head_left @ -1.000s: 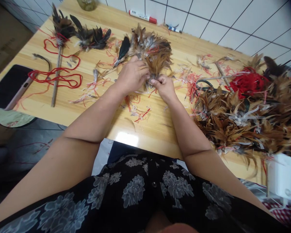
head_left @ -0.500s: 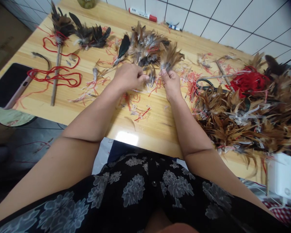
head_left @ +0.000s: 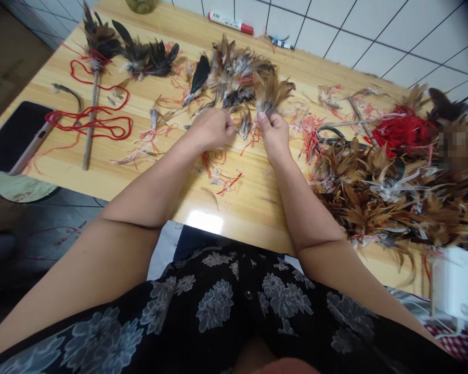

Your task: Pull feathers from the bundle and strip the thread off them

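Observation:
My right hand (head_left: pixel 273 136) pinches the base of a small tuft of brown feathers (head_left: pixel 272 93), which fans out away from me. My left hand (head_left: pixel 211 128) is closed beside it, its fingertips pinched near a small grey-brown feather (head_left: pixel 244 124); what it grips is too small to name. A loose heap of brown, grey and black feathers (head_left: pixel 234 72) lies on the wooden table (head_left: pixel 242 202) just beyond both hands. Red and white thread scraps (head_left: pixel 222 179) are scattered under my wrists.
A large pile of brown feathers (head_left: pixel 390 202) fills the right side, with red yarn (head_left: pixel 398 130) and black scissors (head_left: pixel 329 136) beside it. At the left lie a stick with dark feathers (head_left: pixel 91 93), red cord (head_left: pixel 93 122) and a phone (head_left: pixel 17 137). A marker (head_left: pixel 230 23) lies far back.
My right hand has pulled a small tuft away from the feather heap and lifted it clear. My left hand let go of the heap and now pinches beside it.

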The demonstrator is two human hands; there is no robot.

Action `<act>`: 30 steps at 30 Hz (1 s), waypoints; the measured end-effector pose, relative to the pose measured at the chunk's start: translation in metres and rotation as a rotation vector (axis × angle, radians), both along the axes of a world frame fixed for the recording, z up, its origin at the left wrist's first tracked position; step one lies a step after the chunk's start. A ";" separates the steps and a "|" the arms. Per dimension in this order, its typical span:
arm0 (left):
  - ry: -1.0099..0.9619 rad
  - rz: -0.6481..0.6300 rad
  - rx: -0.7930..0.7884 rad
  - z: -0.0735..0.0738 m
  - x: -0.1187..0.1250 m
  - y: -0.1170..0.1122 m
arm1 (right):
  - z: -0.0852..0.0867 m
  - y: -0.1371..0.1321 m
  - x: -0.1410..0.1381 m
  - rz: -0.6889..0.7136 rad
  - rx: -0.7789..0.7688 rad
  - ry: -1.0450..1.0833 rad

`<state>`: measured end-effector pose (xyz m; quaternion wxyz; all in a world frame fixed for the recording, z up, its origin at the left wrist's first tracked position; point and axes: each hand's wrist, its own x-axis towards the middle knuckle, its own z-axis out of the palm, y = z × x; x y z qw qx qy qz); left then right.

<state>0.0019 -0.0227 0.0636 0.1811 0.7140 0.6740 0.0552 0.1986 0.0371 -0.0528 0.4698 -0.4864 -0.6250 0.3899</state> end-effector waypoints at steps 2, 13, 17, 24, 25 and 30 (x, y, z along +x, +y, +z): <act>-0.057 0.024 0.031 -0.001 -0.004 0.002 | 0.000 0.000 -0.001 0.003 -0.005 0.004; -0.797 -0.017 0.134 -0.038 -0.018 0.021 | 0.012 -0.007 -0.007 0.003 -0.036 0.032; -0.836 0.019 0.131 -0.033 -0.009 0.016 | 0.010 -0.008 -0.008 0.030 -0.039 -0.004; -0.815 0.097 0.109 -0.030 0.003 0.012 | 0.002 -0.004 -0.007 0.063 -0.013 -0.059; -0.802 0.100 0.117 -0.031 0.005 0.012 | 0.001 -0.004 -0.008 0.065 -0.003 -0.062; -0.684 0.096 0.231 -0.036 0.017 0.015 | -0.003 -0.003 -0.009 0.107 0.062 -0.068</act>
